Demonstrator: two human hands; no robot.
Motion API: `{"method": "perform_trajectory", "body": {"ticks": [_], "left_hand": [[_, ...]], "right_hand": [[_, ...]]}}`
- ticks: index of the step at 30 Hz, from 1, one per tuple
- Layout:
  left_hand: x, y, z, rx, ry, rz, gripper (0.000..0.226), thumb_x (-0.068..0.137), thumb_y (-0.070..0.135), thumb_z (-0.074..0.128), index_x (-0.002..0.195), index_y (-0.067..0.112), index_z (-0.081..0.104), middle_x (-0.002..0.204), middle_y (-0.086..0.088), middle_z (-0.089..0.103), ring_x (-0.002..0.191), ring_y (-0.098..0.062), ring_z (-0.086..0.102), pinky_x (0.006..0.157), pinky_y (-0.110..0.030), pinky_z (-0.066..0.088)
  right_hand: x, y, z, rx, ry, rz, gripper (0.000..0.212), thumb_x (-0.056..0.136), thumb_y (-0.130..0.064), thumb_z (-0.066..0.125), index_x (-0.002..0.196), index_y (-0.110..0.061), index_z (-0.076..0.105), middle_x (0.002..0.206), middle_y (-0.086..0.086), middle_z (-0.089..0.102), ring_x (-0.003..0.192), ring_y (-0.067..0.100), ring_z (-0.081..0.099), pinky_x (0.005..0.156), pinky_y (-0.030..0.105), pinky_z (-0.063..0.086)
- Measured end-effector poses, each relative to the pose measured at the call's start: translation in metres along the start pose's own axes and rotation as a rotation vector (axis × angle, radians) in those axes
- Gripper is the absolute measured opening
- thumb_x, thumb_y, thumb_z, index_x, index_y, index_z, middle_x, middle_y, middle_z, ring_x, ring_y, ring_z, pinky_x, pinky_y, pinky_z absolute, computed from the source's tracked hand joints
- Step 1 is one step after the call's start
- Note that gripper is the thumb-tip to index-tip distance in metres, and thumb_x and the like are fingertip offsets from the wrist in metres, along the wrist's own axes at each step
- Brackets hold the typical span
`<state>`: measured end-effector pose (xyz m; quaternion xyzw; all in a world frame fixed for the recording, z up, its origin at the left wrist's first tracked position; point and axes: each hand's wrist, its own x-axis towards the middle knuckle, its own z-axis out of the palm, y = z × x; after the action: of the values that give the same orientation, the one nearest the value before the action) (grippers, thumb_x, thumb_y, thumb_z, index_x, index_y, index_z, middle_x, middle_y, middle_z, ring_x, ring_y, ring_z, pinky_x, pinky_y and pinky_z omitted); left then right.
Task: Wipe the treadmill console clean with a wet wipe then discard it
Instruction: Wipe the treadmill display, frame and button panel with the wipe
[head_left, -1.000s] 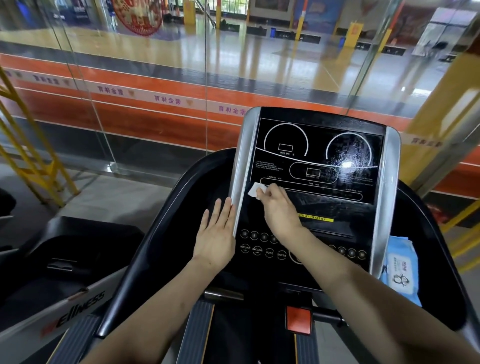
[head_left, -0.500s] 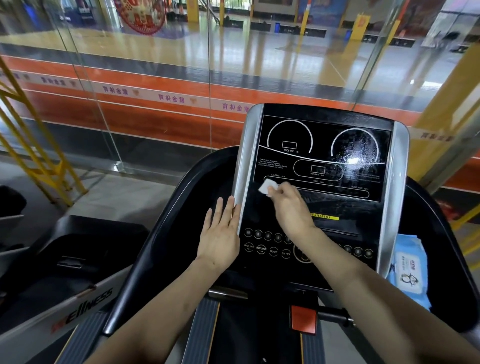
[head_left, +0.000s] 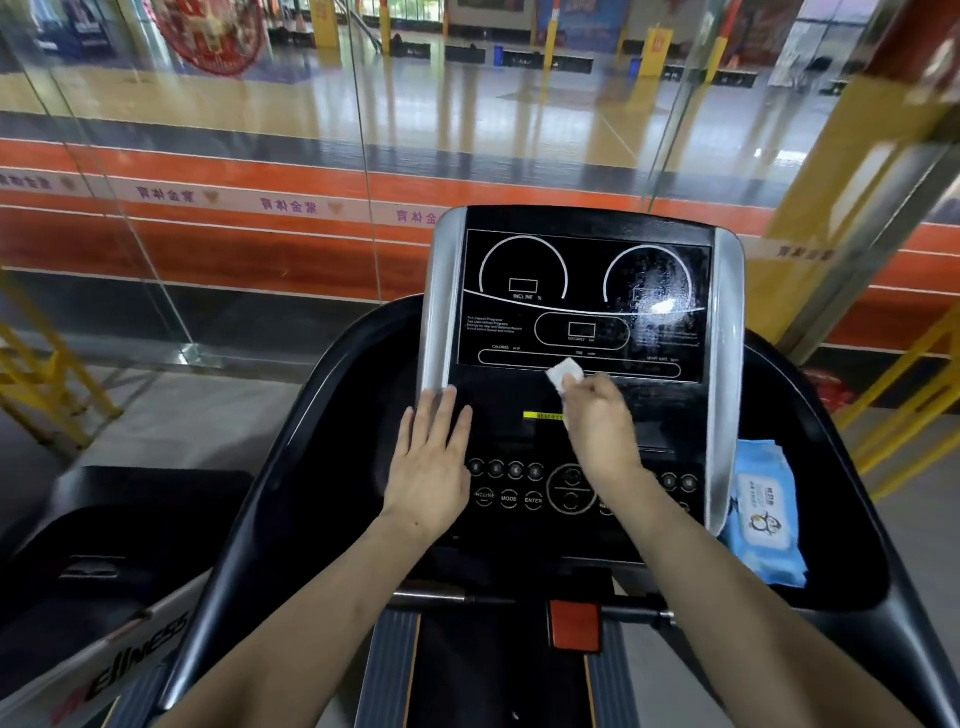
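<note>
The right hand (head_left: 597, 426) pinches a small folded wipe (head_left: 563, 375) between thumb and fingertips, fingers curled round it, and presses it against the console (head_left: 582, 332) just under the long oval readout near the middle of the black panel. The left hand (head_left: 431, 467) lies flat and open, fingers straight, on the panel's lower left with its fingertips touching the silver side trim (head_left: 441, 312); it holds nothing and seems to steady the person against the tilted face. The wipe looks light, soft and limp, so it will fold or bunch under any drag, and being wet it probably clings to the glossy surface. Keeping it folded into a pad and pinched near its rear edge, as it is now, should leave the front free to lie flat on the panel. Gentle, even pressure should do; the panel looks stiff and smooth, though the buttons (head_left: 509, 470) in the lower rows could catch a loose corner or be pressed by accident. A hazy, streaked patch shows on the right dial (head_left: 649, 286), glare or smears, I cannot tell which. A blue wipe pack (head_left: 763, 519) lies in the tray just right of the console, touching its right trim. No bin is in view, so discarding will call for looking elsewhere.
</note>
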<state>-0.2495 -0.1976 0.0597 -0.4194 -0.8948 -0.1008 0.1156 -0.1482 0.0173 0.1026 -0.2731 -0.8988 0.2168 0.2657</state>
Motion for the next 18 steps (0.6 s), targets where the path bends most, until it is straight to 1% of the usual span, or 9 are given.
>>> {"method": "perform_trajectory", "body": {"ticks": [2, 4, 6, 7, 9, 11, 13, 16, 18], "left_hand": [[0.003, 0.004, 0.000, -0.001, 0.001, 0.002, 0.074, 0.099, 0.023, 0.048, 0.164, 0.013, 0.016, 0.174, -0.014, -0.004, 0.159, -0.036, -0.013, 0.130, -0.055, 0.006], [0.004, 0.009, 0.000, 0.009, -0.003, 0.003, 0.073, 0.099, 0.025, 0.046, 0.164, 0.013, 0.016, 0.174, -0.015, -0.003, 0.159, -0.038, -0.011, 0.130, -0.054, 0.005], [0.004, 0.012, 0.002, 0.022, -0.008, 0.010, 0.072, 0.099, 0.027, 0.045, 0.164, 0.013, 0.017, 0.174, -0.015, -0.001, 0.159, -0.039, -0.010, 0.129, -0.054, 0.006], [0.003, 0.012, 0.003, 0.027, -0.005, 0.015, 0.072, 0.099, 0.027, 0.045, 0.164, 0.013, 0.018, 0.174, -0.015, 0.000, 0.159, -0.039, -0.008, 0.129, -0.055, 0.008], [0.003, 0.014, 0.005, 0.035, -0.002, 0.036, 0.073, 0.097, 0.025, 0.049, 0.163, 0.012, 0.023, 0.173, -0.017, 0.004, 0.159, -0.039, -0.004, 0.129, -0.056, 0.011], [0.005, 0.018, 0.006, 0.049, 0.006, 0.058, 0.074, 0.095, 0.024, 0.052, 0.162, 0.011, 0.025, 0.173, -0.017, 0.006, 0.159, -0.040, -0.002, 0.128, -0.058, 0.013], [0.008, 0.022, 0.004, 0.049, 0.004, 0.069, 0.075, 0.095, 0.025, 0.052, 0.163, 0.011, 0.023, 0.173, -0.016, 0.005, 0.159, -0.040, -0.002, 0.128, -0.057, 0.012], [0.010, 0.028, 0.005, 0.034, 0.011, 0.080, 0.074, 0.097, 0.026, 0.048, 0.163, 0.012, 0.021, 0.174, -0.014, 0.004, 0.160, -0.038, -0.002, 0.129, -0.055, 0.009], [0.010, 0.033, 0.006, 0.016, 0.012, 0.079, 0.074, 0.097, 0.025, 0.052, 0.163, 0.013, 0.022, 0.174, -0.013, 0.006, 0.160, -0.037, -0.002, 0.129, -0.055, 0.010]], "right_hand": [[0.004, 0.021, -0.022, 0.065, 0.103, 0.178, 0.034, 0.105, -0.045, 0.047, 0.106, -0.015, 0.063, 0.084, -0.011, 0.054, 0.073, -0.014, 0.054, 0.065, 0.003, 0.037], [0.002, 0.029, -0.025, 0.007, 0.174, 0.256, 0.023, 0.107, -0.034, 0.046, 0.105, -0.016, 0.061, 0.085, -0.007, 0.051, 0.070, -0.007, 0.051, 0.060, -0.001, 0.035], [0.001, 0.005, -0.003, 0.080, 0.125, 0.229, 0.019, 0.103, -0.033, 0.050, 0.091, -0.024, 0.061, 0.078, -0.009, 0.055, 0.066, 0.004, 0.046, 0.060, 0.009, 0.038], [0.002, -0.016, 0.011, 0.082, 0.069, 0.172, 0.020, 0.099, -0.033, 0.054, 0.082, -0.024, 0.060, 0.070, -0.010, 0.057, 0.065, 0.012, 0.049, 0.060, 0.023, 0.042], [0.001, -0.040, 0.030, 0.166, -0.044, 0.078, 0.025, 0.097, -0.038, 0.057, 0.081, -0.020, 0.060, 0.072, -0.006, 0.061, 0.065, 0.017, 0.052, 0.061, 0.032, 0.039], [0.000, -0.034, 0.018, 0.110, -0.095, 0.010, 0.030, 0.099, -0.047, 0.053, 0.086, -0.021, 0.060, 0.091, -0.004, 0.063, 0.077, 0.015, 0.058, 0.064, 0.033, 0.039], [0.003, 0.005, -0.004, -0.038, -0.018, 0.005, 0.030, 0.099, -0.051, 0.051, 0.086, -0.025, 0.060, 0.097, -0.002, 0.063, 0.081, 0.016, 0.058, 0.066, 0.033, 0.041], [0.003, 0.070, -0.039, -0.101, 0.130, 0.205, 0.023, 0.104, -0.037, 0.046, 0.096, -0.024, 0.063, 0.103, 0.003, 0.059, 0.083, 0.014, 0.048, 0.073, 0.024, 0.038], [0.001, 0.074, -0.041, 0.000, 0.182, 0.287, 0.012, 0.106, -0.025, 0.044, 0.101, -0.026, 0.054, 0.102, 0.000, 0.051, 0.085, 0.008, 0.043, 0.074, 0.017, 0.032]]}}
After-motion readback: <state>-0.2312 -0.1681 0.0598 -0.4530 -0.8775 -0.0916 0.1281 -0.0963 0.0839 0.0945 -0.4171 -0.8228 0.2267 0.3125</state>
